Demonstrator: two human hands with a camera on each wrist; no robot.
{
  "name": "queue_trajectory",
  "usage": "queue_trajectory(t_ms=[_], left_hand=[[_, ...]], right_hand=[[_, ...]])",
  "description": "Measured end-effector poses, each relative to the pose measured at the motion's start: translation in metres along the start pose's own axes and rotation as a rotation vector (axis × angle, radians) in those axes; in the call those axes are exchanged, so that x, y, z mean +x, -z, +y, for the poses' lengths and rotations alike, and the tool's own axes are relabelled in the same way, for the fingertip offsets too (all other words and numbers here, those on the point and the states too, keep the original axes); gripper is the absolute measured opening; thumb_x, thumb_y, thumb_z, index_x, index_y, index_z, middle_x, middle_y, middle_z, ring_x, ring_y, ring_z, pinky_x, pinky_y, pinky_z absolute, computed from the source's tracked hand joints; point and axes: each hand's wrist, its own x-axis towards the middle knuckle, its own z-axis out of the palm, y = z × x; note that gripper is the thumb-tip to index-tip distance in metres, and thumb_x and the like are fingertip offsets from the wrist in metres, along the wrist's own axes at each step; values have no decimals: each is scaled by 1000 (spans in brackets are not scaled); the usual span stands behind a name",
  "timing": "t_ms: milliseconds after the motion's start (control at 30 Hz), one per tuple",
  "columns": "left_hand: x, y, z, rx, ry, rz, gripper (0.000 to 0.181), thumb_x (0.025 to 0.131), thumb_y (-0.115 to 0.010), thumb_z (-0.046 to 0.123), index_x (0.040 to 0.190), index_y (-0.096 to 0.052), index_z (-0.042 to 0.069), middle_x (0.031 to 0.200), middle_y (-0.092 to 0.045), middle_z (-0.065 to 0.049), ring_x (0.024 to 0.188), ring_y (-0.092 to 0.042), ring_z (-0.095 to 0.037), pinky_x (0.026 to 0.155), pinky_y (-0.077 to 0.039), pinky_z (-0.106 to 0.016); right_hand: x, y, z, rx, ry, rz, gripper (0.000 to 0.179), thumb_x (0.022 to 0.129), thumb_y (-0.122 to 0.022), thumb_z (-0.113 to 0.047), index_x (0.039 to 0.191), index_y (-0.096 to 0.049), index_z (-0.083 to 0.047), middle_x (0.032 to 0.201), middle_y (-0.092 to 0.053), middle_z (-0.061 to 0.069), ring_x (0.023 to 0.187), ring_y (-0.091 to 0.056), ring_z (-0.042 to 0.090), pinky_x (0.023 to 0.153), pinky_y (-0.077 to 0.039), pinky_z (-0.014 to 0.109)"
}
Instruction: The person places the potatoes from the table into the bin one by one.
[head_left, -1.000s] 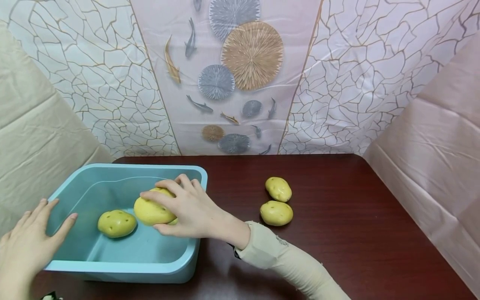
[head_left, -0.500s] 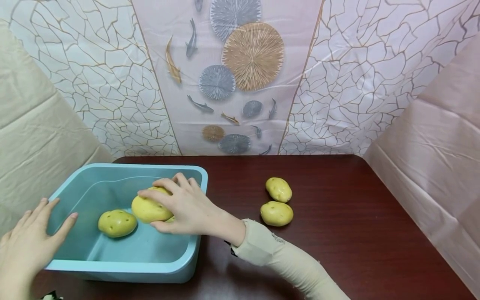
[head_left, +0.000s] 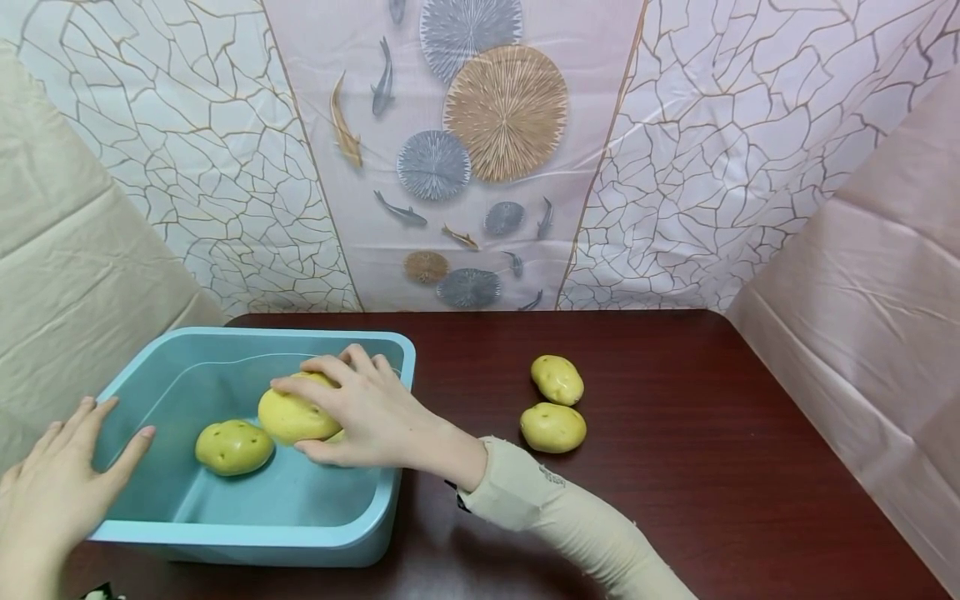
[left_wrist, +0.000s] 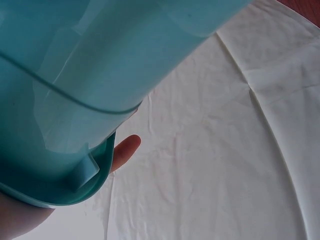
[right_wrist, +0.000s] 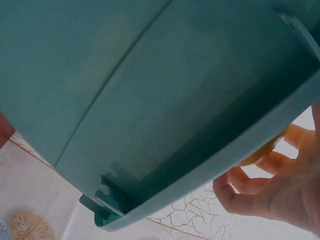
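Observation:
My right hand [head_left: 367,421] grips a yellow potato [head_left: 294,415] over the light-blue tub [head_left: 247,533], thumb on the near side and fingers over the top. A greener patch shows just under that potato; whether it belongs to a second one I cannot tell. On the tub's floor, to the left, lies another potato [head_left: 235,447]. At the tub's left side my left hand [head_left: 56,483] rests near the rim with its fingers spread. In the left wrist view a fingertip [left_wrist: 126,150] shows past the rim. The tub's rim partly hides the held potato [right_wrist: 262,154] in the right wrist view.
Two more potatoes [head_left: 557,379] lie close together on the dark red-brown table [head_left: 675,467], right of the tub. A patterned cloth [head_left: 465,167] hangs behind the table, and plain cloths [head_left: 862,317] flank it on both sides.
My right hand has shifted slightly left with the potato in its grip, farther over the tub. The left hand and the other potatoes have stayed in place.

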Motion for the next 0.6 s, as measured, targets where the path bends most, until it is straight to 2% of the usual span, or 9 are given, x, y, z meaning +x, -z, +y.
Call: queue_trajectory(t_ms=[200, 400, 600], left_hand=[[0, 0, 0, 4, 6, -2, 78, 89, -34, 55, 141, -14, -1, 143, -5, -31, 129, -3, -55, 92, -7, -72], [1, 0, 1, 7, 15, -6, 79, 89, -34, 55, 140, -14, -1, 143, -4, -31, 129, -3, -54, 92, -7, -72], [1, 0, 1, 7, 17, -17, 79, 89, -33, 56, 141, -14, -1, 143, -4, -31, 129, -2, -54, 91, -7, -73]], right_hand=[[1, 4, 2, 41, 28, 101, 43, 85, -52, -38, 127, -48, -28, 123, -52, -5, 101, -44, 12, 70, -33, 19], [-1, 4, 4, 45, 5, 48, 42, 86, -50, -37, 127, -47, -29, 126, -50, -4, 103, -43, 12, 70, -32, 19], [-4, 4, 6, 57, -6, 44, 40, 87, -49, -36, 127, -47, -30, 126, -49, -5, 103, -42, 11, 71, -32, 21]])
